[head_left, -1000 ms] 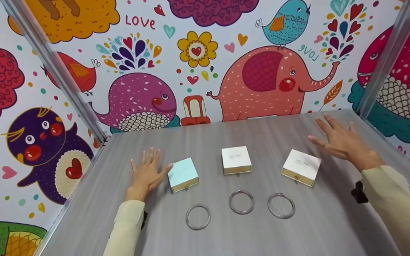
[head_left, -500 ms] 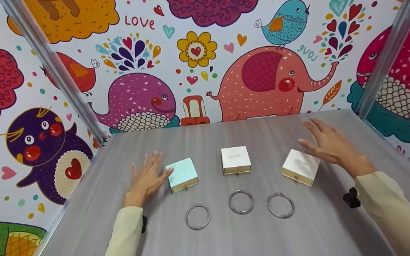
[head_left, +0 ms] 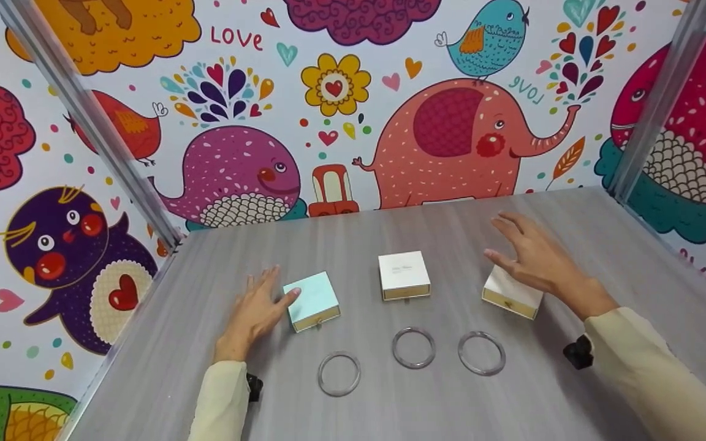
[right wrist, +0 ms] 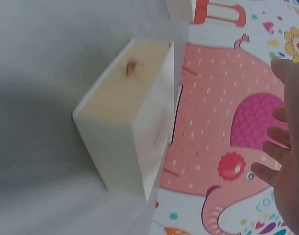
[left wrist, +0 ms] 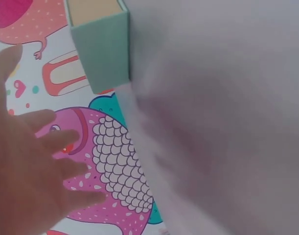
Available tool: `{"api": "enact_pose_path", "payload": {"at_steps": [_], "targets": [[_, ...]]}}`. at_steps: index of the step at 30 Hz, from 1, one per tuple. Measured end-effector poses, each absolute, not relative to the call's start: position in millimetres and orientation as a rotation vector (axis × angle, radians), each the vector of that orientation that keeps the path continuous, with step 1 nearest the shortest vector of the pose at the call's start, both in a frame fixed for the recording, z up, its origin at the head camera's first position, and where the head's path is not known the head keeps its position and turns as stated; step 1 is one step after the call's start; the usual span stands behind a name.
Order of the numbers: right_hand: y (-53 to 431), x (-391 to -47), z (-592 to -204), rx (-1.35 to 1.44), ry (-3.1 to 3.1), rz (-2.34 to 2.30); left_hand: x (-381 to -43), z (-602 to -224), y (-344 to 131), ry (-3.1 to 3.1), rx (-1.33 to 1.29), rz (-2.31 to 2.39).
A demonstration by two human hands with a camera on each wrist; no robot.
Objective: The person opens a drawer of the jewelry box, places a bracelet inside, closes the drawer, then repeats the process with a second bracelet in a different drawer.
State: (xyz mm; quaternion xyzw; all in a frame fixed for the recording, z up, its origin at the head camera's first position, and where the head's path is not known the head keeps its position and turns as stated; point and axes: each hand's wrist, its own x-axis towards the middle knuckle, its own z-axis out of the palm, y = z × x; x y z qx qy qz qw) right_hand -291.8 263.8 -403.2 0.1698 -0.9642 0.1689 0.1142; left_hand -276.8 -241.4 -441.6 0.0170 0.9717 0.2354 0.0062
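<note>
My left hand hovers at the left side of a mint-green gift box, its fingers spread and its thumb overlapping the lid's edge in the head view. In the left wrist view the hand shows apart from the box. My right hand is above the white box on the right and hides part of its lid. The right wrist view has that box standing apart from the fingers. Neither hand holds anything. A second white box sits between them.
Three clear bangles, one left, one middle and one right, lie in front of the boxes on the grey table. A cartoon-printed wall rises behind, with metal posts at the corners.
The right hand has swung left and nearer, from beyond the right white box to over it. My left hand has shifted slightly, its thumb now further across the mint box. Boxes and bangles stay put.
</note>
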Motion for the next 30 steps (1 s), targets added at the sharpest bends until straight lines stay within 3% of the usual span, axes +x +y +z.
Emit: {"api": "enact_pose_path", "payload": {"at_steps": [30], "targets": [[157.8, -263.0, -443.1, 0.885, -2.417, 0.771, -268.5, -451.7, -237.1, 2.663, -0.056, 1.568]]}}
